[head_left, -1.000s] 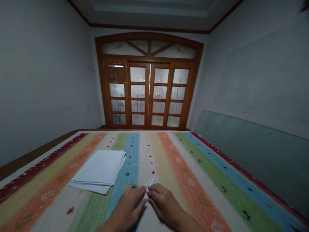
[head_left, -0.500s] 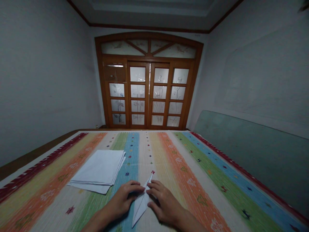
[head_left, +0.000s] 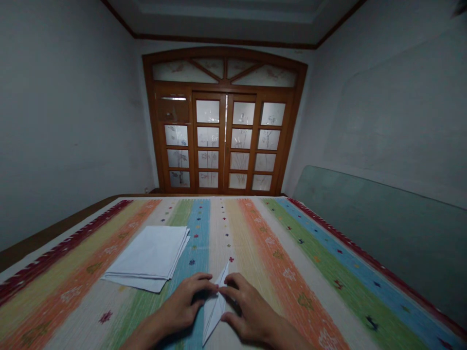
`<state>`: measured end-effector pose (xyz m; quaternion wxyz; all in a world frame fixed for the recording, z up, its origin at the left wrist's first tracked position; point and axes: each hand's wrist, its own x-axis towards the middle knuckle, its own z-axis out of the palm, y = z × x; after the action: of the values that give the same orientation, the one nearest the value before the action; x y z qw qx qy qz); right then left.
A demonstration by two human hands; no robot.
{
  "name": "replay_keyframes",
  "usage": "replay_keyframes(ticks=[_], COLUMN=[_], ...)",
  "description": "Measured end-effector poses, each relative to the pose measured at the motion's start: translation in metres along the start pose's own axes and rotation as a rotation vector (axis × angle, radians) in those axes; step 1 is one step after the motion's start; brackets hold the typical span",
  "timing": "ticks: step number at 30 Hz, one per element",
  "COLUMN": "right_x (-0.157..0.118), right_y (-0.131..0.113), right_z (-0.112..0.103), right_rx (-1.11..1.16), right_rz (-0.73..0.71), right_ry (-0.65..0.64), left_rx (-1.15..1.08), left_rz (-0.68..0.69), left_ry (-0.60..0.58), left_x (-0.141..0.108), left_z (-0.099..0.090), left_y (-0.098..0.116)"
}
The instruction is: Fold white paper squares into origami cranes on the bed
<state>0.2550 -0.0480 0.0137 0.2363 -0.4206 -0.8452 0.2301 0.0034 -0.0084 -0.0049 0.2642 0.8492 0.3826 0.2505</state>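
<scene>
A narrow, pointed piece of folded white paper (head_left: 215,311) lies on the striped cloth near the front middle, its long axis running away from me. From the left, my left hand (head_left: 183,302) touches its upper half with curled fingertips, the thumb close to its edge. My right hand (head_left: 249,307) rests on the paper's right side, index fingertip at the middle crease and thumb at the lower right edge. Both hands hold the paper between them. To the left is a stack of white square sheets (head_left: 151,253), slightly fanned, which neither hand touches.
The table's striped cloth (head_left: 292,291) has small woven motifs. A pale green panel (head_left: 383,218) stands along the right side. Beyond the far edge are wooden doors with glass panes (head_left: 224,141), and walls rise on both sides.
My right index finger has moved left to the paper's middle, near my left fingertips. The paper looks narrower and has shifted slightly, its far tip a little nearer to me.
</scene>
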Motion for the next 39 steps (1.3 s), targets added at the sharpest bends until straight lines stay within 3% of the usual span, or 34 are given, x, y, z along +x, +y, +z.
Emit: replay_keyframes(ticks=[5, 13, 19, 29, 34, 39], right_x=[0.0, 0.002, 0.005, 0.005, 0.007, 0.005], right_y=[-0.003, -0.002, 0.003, 0.011, 0.019, 0.022], right_z=[-0.002, -0.004, 0.006, 0.019, 0.025, 0.025], right_rx=[-0.01, -0.13, -0.331, -0.384, -0.375, -0.22], right_rz=[-0.01, -0.052, -0.188, -0.332, -0.33, -0.222], right_ry=[0.004, -0.018, 0.032, 0.09, 0.129, 0.204], left_rx=[-0.02, 0.003, -0.008, -0.007, -0.009, -0.017], left_rz=[-0.037, 0.04, 0.028, 0.013, 0.046, -0.008], left_ry=[-0.048, -0.093, -0.106, -0.112, -0.116, -0.13], left_x=[0.002, -0.002, -0.001, -0.001, -0.001, 0.002], left_z=[-0.002, -0.01, -0.01, -0.006, -0.008, -0.01], left_y=[0.005, 0.008, 0.007, -0.003, -0.002, 0.007])
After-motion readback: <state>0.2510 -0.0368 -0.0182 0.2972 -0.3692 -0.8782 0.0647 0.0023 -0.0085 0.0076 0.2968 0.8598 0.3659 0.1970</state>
